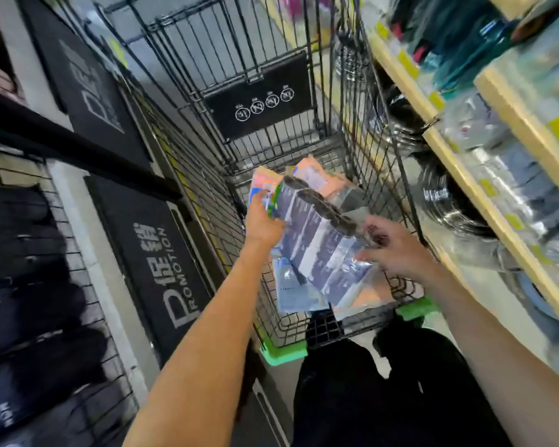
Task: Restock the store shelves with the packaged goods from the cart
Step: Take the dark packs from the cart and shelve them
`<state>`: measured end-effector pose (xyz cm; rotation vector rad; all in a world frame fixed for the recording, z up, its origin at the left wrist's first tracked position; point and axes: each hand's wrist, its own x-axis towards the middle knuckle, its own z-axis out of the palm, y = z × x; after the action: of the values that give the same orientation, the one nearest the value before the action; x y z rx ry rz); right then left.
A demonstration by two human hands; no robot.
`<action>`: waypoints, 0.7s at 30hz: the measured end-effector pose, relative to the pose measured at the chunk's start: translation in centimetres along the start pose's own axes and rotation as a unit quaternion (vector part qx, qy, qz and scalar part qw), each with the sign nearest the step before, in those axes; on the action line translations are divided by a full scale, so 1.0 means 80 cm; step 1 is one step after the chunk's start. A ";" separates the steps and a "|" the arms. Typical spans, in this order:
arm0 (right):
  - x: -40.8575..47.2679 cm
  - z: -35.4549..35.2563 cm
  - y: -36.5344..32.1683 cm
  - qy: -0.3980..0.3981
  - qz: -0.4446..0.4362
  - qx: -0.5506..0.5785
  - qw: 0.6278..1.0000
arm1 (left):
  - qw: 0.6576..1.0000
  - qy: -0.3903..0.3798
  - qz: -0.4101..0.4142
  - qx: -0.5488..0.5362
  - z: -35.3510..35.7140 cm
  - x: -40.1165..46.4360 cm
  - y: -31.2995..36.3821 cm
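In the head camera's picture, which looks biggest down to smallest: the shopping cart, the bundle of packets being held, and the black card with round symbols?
1. Shopping cart, largest by far.
2. Bundle of packets.
3. Black card; it sits farther from the camera, so its true size against the packets is unsure.

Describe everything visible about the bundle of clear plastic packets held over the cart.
The bundle of clear plastic packets is glossy and see-through, showing dark and white contents, with colourful card headers at the top. It is fanned out, tilted over the wire cart. The left hand grips its upper left edge; the right hand touches its right side.
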<state>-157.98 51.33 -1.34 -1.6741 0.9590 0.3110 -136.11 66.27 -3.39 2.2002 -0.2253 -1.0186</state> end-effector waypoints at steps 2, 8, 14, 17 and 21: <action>-0.029 -0.045 0.000 0.018 -0.035 -0.001 0.999 | 0.999 -0.012 0.041 0.016 -0.005 0.001 0.024; -0.133 -0.135 0.031 0.154 -0.093 0.152 0.972 | 0.971 -0.185 0.124 0.084 0.025 -0.041 0.117; -0.247 -0.201 0.127 0.309 -0.111 0.318 0.889 | 0.932 -0.277 0.204 0.113 0.115 -0.152 0.199; -0.307 -0.236 0.168 0.384 -0.076 0.414 0.822 | 0.897 -0.360 0.219 0.136 0.188 -0.213 0.214; -0.401 -0.276 0.206 0.454 -0.091 0.417 0.782 | 0.887 -0.360 0.269 0.111 0.281 -0.291 0.238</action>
<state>-196.19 44.47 15.44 -0.9875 1.3251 -1.0366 -165.78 50.21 13.00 1.6709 -1.2626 -1.4706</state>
